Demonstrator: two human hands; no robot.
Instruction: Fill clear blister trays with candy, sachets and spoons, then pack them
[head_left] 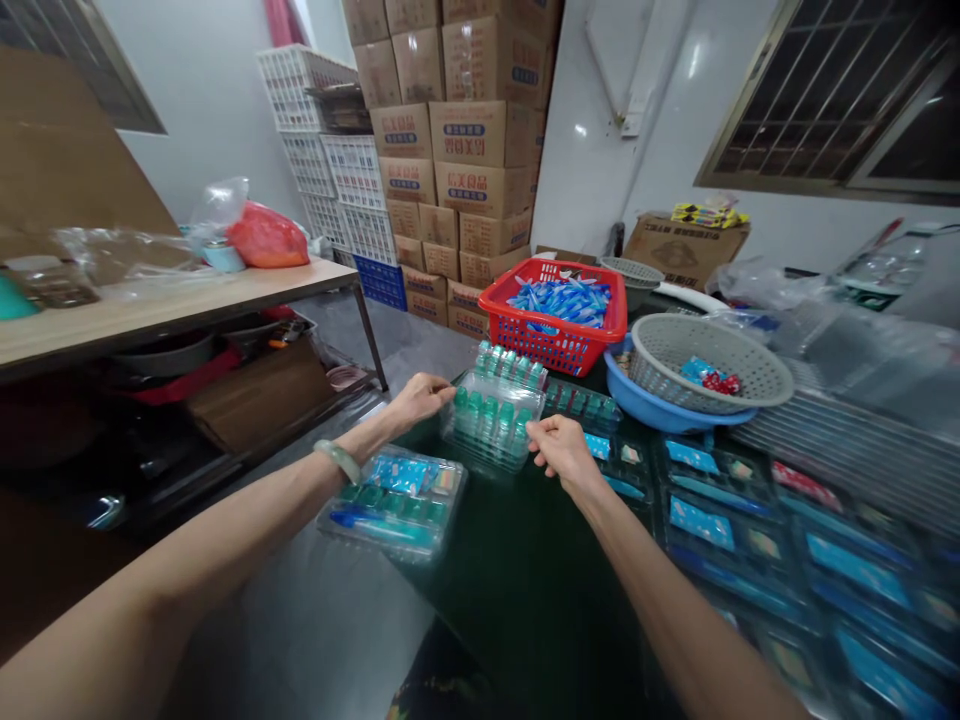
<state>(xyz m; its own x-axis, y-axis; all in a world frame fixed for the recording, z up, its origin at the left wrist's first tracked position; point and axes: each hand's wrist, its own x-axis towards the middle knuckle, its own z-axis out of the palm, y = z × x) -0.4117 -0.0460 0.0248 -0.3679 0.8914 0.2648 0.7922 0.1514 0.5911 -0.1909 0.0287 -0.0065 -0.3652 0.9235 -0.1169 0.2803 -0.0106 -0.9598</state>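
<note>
A clear plastic blister tray (495, 450) with a row of green, bottle-shaped pieces is between my two hands over the dark green tabletop. My left hand (421, 400), a pale bangle on its wrist, pinches the tray's left edge. At the opposite edge, my right hand (564, 450) is closed with thumb and finger on the rim. Just behind stands another clear tray (510, 365) of green pieces. Below my left forearm lies a filled clear pack (397, 500) holding a blue packet, green pieces and a blue pen-like item.
A red basket (555, 340) of blue items stands behind. To its right a grey colander (712, 355) rests in a blue basin (652, 400). Several filled trays (701, 525) cover the right side. Stacked cartons (480, 135) and a wooden table (300, 280) are farther back.
</note>
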